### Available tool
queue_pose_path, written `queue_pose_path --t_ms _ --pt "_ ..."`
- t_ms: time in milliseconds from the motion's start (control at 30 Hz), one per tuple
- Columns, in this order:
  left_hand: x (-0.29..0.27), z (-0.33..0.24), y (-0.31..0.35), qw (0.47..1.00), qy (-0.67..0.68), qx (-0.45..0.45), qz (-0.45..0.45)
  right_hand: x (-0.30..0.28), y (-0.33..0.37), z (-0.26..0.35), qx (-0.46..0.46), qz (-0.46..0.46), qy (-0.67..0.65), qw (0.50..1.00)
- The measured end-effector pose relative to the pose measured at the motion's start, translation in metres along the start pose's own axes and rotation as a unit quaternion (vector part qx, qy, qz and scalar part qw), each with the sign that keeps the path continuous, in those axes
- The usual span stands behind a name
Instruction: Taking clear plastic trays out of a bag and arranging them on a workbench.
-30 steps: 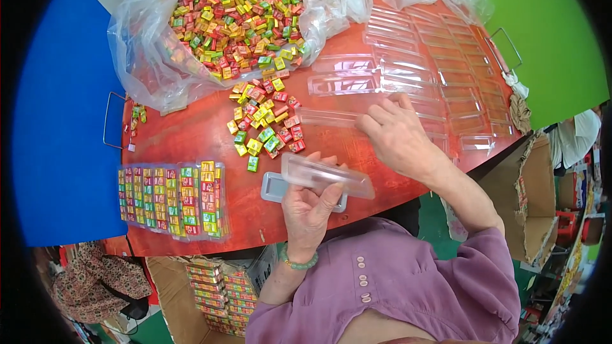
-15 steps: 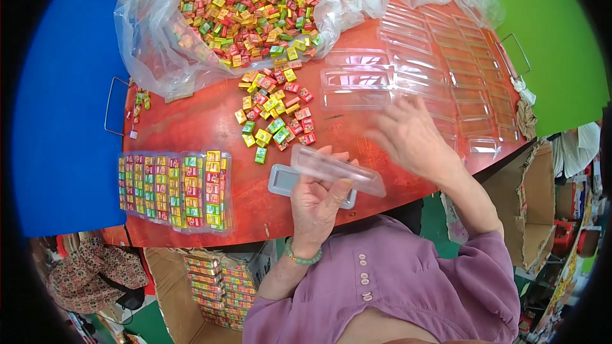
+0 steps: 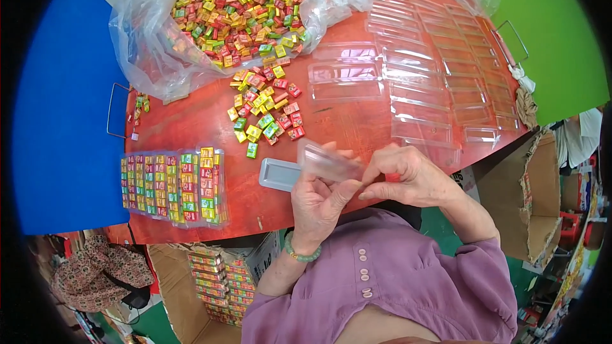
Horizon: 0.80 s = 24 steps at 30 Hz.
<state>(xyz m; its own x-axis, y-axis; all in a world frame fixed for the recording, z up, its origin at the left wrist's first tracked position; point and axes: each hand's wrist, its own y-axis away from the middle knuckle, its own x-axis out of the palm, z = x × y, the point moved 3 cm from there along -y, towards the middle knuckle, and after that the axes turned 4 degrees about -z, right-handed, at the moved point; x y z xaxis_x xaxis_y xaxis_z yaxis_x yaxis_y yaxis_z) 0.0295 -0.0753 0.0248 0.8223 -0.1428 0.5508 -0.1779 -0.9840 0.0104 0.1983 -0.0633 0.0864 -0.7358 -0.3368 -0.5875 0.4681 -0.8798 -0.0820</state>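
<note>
A narrow clear plastic tray [image 3: 331, 160], perhaps a stack of them, is held tilted in my left hand [image 3: 320, 209], between the thumb and the fingers behind it. My right hand [image 3: 411, 175] pinches at the tray's right end, thumb and forefinger nearly meeting there. Whether those fingertips grip its edge or something thin is too small to see. Below the held tray, a grey-blue oblong tray [image 3: 278, 174] lies on the table, partly hidden by my left hand. Small colourful box-shaped wrapped pieces [image 3: 268, 107] lie loose beyond it.
A large clear plastic bag [image 3: 143, 44] spills many such pieces at the back. Rows of clear trays [image 3: 414, 86] cover the right of the red table [image 3: 185, 118]. Filled trays [image 3: 172, 188] stand side by side at left. Cardboard boxes [image 3: 542, 197] flank me below.
My right hand has come down and left from above the clear trays to the right end of the held tray, its fingers closing there. The left hand keeps its hold.
</note>
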Motion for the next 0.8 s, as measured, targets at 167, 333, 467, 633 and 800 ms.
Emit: queue_pose_path --t_ms 167,333,467,633,800 --pt "0.006 -0.001 0.004 0.996 -0.029 -0.021 0.081 0.007 0.015 -0.018 0.13 0.052 -0.317 0.938" --pt "0.004 0.002 0.004 0.997 -0.02 -0.023 0.064 0.002 0.018 -0.016 0.105 -0.004 -0.227 0.968" --pt "-0.008 -0.004 0.004 0.998 -0.053 -0.024 0.0 -0.01 0.003 -0.004 -0.062 -0.19 0.296 0.934" --pt "-0.016 -0.006 0.01 0.999 -0.014 -0.033 -0.011 0.005 -0.021 -0.025 -0.12 -0.15 0.433 0.881" --pt "-0.02 -0.006 0.008 0.998 0.017 -0.049 -0.024 0.014 -0.027 -0.044 -0.107 -0.102 0.497 0.855"
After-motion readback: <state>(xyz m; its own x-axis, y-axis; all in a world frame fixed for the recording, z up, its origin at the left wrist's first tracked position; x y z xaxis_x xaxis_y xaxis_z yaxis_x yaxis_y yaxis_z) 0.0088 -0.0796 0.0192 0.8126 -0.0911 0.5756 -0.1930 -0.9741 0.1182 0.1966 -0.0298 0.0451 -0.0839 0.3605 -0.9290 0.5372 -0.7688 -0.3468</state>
